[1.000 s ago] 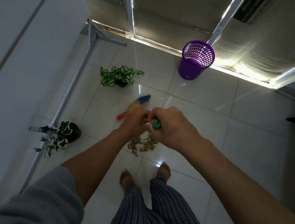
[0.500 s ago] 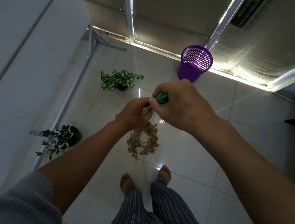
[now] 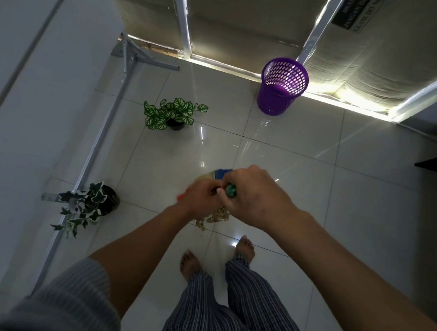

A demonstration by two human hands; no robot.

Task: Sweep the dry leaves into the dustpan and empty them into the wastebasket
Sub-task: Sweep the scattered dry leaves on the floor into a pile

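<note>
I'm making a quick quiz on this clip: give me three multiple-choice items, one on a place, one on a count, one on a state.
1. Where does the purple wastebasket stand?
A. far side, by the cardboard
B. between the feet
C. on a shelf

2. How many potted plants stand on the floor?
A. one
B. two
C. four

3. The right hand is:
A. flat open
B. shut on a green handle
C. out of view

A: it stands against the cardboard. B: a second plant is nearer left. B: fingers wrap the handle's end.
</note>
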